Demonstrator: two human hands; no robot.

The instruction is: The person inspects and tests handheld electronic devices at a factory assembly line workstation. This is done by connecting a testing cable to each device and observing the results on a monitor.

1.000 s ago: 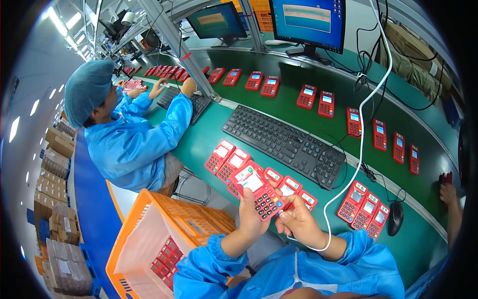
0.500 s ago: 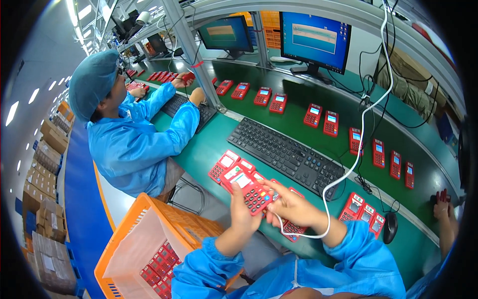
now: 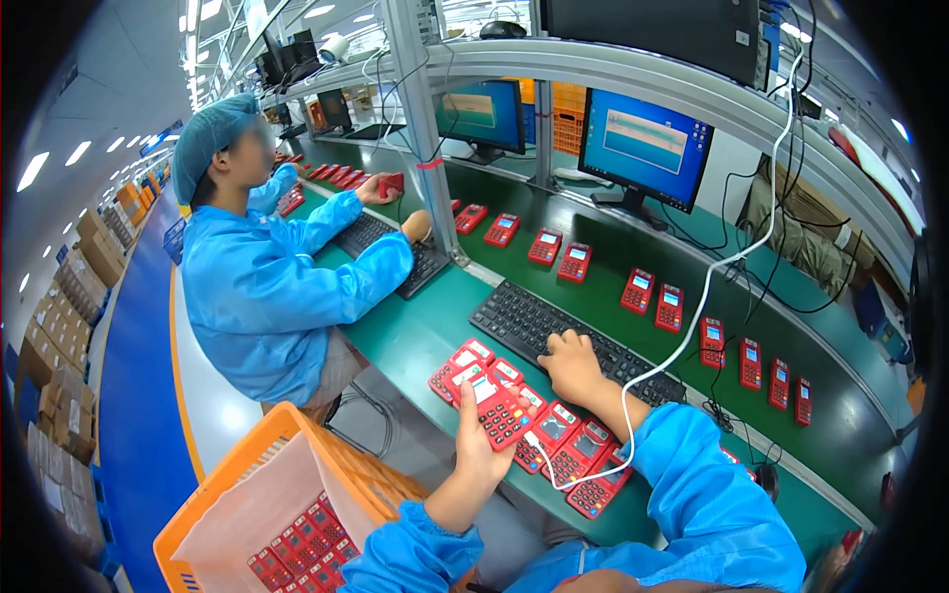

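Note:
My left hand (image 3: 476, 460) is closed round a red handheld payment terminal (image 3: 502, 419) with a small screen and keypad, tilted up above the bench. A white cable (image 3: 707, 289) loops down from the frame and ends at the terminal's lower edge. Fingers bent and apart, my right hand (image 3: 573, 368) rests on a black keyboard (image 3: 512, 316) and holds nothing. Several more red terminals (image 3: 596, 491) lie on the bench beneath and beside the held one, partly covered by it and by my right forearm.
An orange crate (image 3: 188, 499) with terminals inside stands at my lower left. Further red terminals (image 3: 576, 263) line the dark green strip behind the keyboard. A monitor (image 3: 645, 148) stands beyond. To the left, a co-worker in a blue smock (image 3: 267, 287) handles another terminal. A metal post (image 3: 427, 148) rises between us.
My right hand has left the terminal and the cable end and moved onto the keyboard. My left hand still holds the terminal. The view has shifted slightly.

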